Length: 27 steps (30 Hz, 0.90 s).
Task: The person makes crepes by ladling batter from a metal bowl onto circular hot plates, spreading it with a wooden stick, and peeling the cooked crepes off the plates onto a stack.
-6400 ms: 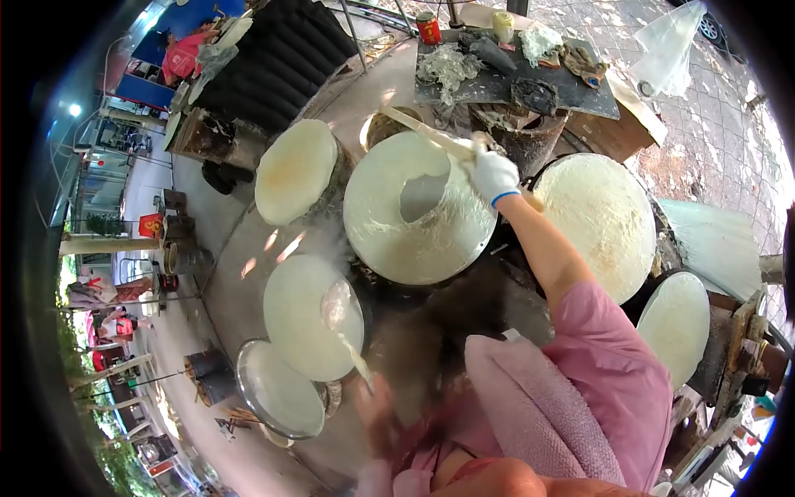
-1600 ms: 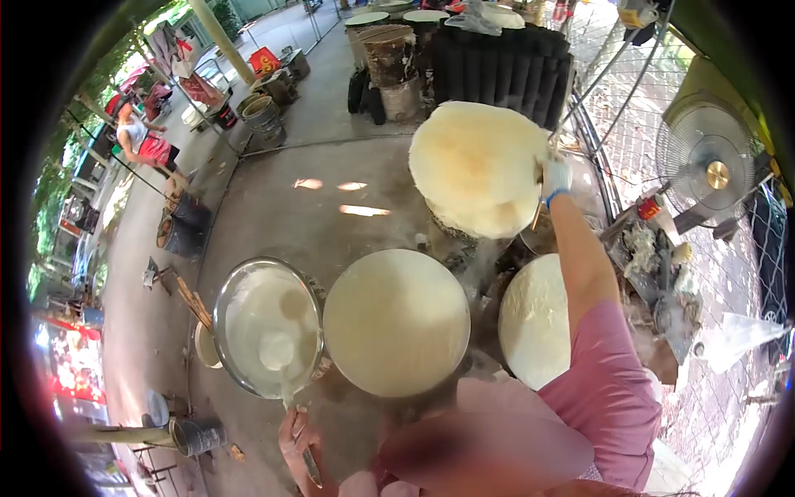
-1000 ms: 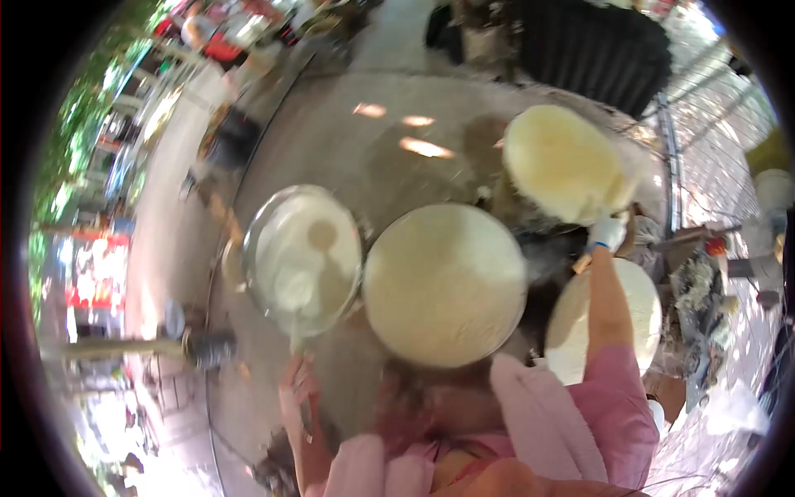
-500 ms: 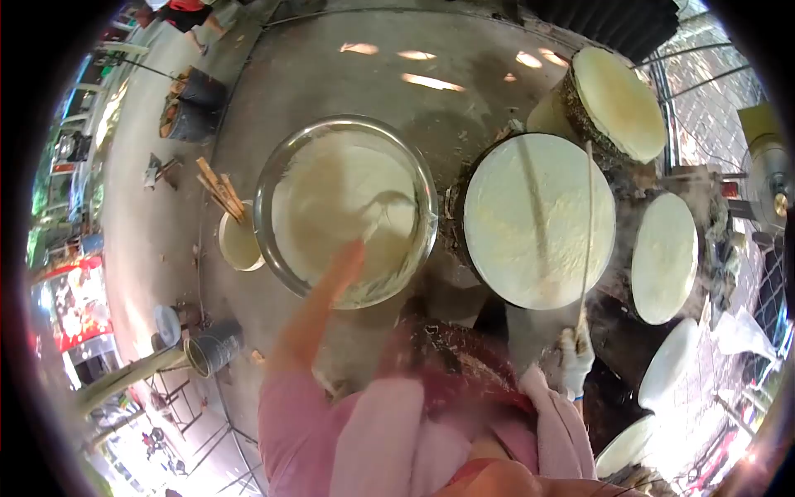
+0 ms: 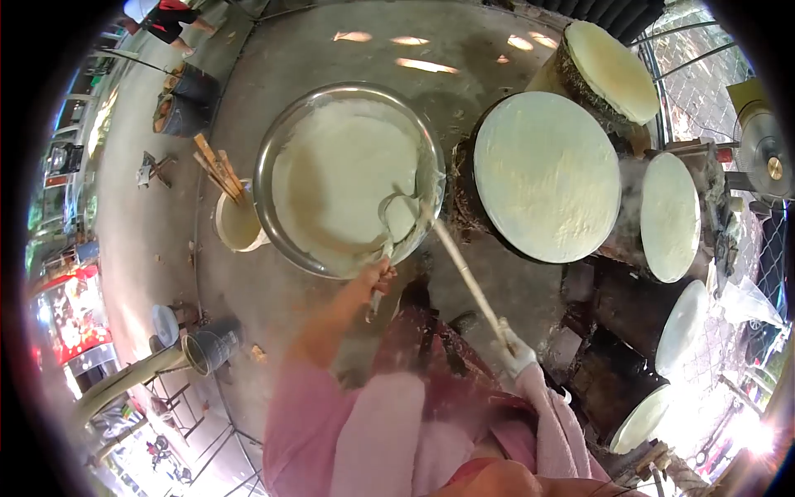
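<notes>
My left hand is closed around the handle of a ladle, whose bowl sits at the surface of pale batter. The batter fills a wide steel basin standing on the floor before me. In a white glove, my right hand grips a long thin stick. The stick's far end reaches the basin's right rim, close to the ladle. To the right of the basin stands a large round griddle covered by a smooth pale layer.
More round pale tops stand at the right: one behind, one beside and others nearer me. A pale bucket with wooden sticks adjoins the basin. Dark buckets stand far left. Another person is at top left.
My right hand has swung the stick leftward from over the griddle to the basin's rim. My left hand has drawn back toward me, and the ladle now shows clearly.
</notes>
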Tool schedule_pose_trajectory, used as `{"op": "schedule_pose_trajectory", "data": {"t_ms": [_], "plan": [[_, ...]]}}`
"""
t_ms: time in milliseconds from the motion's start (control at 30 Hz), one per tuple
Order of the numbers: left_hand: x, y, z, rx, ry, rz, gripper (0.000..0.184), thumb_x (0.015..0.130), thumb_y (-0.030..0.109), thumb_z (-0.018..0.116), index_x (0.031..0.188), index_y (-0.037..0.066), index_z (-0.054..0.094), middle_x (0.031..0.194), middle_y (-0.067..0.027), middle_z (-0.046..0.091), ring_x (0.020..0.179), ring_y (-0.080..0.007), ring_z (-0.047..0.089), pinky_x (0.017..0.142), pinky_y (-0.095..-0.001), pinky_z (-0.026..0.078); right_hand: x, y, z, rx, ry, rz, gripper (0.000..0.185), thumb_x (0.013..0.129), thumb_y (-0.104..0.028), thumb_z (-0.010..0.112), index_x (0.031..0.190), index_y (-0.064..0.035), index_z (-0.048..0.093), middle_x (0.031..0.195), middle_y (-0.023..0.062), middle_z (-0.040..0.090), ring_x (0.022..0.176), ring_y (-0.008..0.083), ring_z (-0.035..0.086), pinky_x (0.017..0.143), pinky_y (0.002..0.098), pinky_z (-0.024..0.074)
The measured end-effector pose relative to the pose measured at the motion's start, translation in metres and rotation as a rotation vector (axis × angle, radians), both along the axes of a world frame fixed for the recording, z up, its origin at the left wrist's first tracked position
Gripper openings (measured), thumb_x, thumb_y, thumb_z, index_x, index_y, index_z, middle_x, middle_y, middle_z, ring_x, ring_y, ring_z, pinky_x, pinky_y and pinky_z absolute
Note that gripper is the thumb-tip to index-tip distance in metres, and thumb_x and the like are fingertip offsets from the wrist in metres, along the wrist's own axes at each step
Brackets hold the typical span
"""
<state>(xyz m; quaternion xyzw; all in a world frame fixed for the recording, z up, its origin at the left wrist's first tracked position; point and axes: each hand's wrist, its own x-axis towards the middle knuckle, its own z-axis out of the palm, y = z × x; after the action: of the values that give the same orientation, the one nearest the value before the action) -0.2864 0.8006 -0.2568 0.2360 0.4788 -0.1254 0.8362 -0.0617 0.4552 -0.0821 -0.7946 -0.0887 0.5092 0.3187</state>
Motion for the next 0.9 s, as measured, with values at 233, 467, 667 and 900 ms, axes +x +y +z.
{"op": "schedule_pose_trajectory", "data": {"t_ms": [233, 467, 667, 900], "plan": [[0.015, -0.102, 0.082, -0.208, -0.516, 0.711, 0.023, 0.101, 0.023, 0.051, 0.106, 0.001, 0.051, 0.07, 0.0061, 0.044, 0.047, -0.0042, 0.036, 0.048, -0.0209, 0.028, -0.043, -0.054, -0.006, -0.046, 0.047, 0.381, 0.053, 0.095, -0.035, 0.058, 0.146, -0.0228, 0.046, 0.11, 0.0127, 0.072, 0.098, 0.0229, 0.067, 0.087, 0.0334, 0.0484], [-0.01, -0.103, 0.28, -0.287, -0.996, 0.678, 0.025, 0.104, 0.017, 0.042, 0.114, -0.005, 0.049, 0.068, 0.0029, 0.042, 0.042, -0.0068, 0.041, 0.046, -0.0226, 0.028, -0.027, -0.108, 0.041, 0.349, -0.162, 0.273, 0.053, 0.092, -0.024, 0.063, 0.143, -0.0158, 0.049, 0.127, 0.0105, 0.064, 0.111, 0.0182, 0.061, 0.095, 0.0294, 0.0447], [0.0, -0.025, 0.323, 0.031, -0.995, 0.646, 0.032, 0.107, 0.025, 0.036, 0.112, -0.003, 0.051, 0.067, 0.0028, 0.042, 0.04, -0.0062, 0.04, 0.053, -0.024, 0.034, -0.025, -0.117, 0.044, 0.584, 0.004, -0.568, 0.048, 0.091, -0.007, 0.065, 0.138, -0.0076, 0.055, 0.083, -0.0067, 0.052, 0.063, 0.003, 0.043, 0.054, 0.0181, 0.0352], [0.066, -0.058, 0.346, 0.927, -0.263, 0.363, 0.03, 0.099, 0.034, 0.053, 0.095, 0.004, 0.057, 0.062, 0.0016, 0.045, 0.043, -0.0079, 0.04, 0.039, -0.0257, 0.029, -0.006, -0.158, 0.001, 0.529, -0.108, -0.76, 0.053, 0.094, -0.008, 0.061, 0.145, -0.0025, 0.045, 0.104, -0.0006, 0.059, 0.082, 0.0036, 0.047, 0.071, 0.0182, 0.0379]]}}
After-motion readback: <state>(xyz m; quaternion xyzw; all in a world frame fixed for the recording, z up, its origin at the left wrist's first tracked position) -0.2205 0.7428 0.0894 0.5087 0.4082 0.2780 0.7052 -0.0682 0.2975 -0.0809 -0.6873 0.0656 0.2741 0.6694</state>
